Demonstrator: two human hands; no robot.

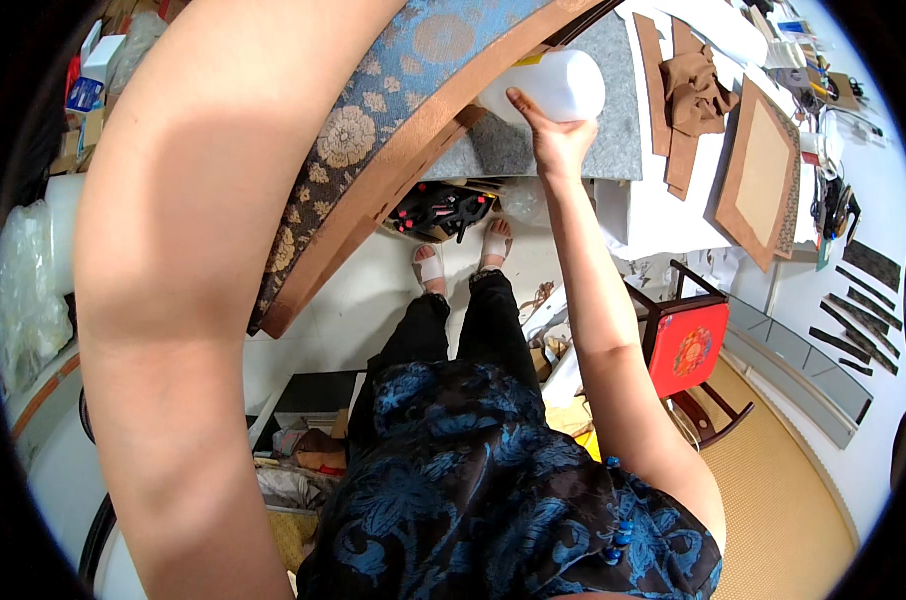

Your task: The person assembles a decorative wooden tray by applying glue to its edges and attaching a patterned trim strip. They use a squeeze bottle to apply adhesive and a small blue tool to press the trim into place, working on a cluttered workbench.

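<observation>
My right hand (pixel 561 142) is closed on a white plastic bottle (pixel 576 85) with a yellow patch on it. The bottle is tilted over the grey felt table cover (pixel 613 140), with its far end hidden behind the panel. This large panel (pixel 348 137) stands on a slant in front of me, its blue and dark floral fabric edged by a broad brown border (pixel 428 120). My left forearm (pixel 213 150) rises close to the camera along the panel's left side. The left hand lies beyond the upper edge, out of sight.
Brown fabric strips and a crumpled brown piece (pixel 698 95) lie on the white table at right, beside a brown-bordered panel (pixel 758 170). A red-seated chair (pixel 689 347) stands below. Under the table is a black bag (pixel 443 210). Plastic-wrapped goods (pixel 33 290) line the left.
</observation>
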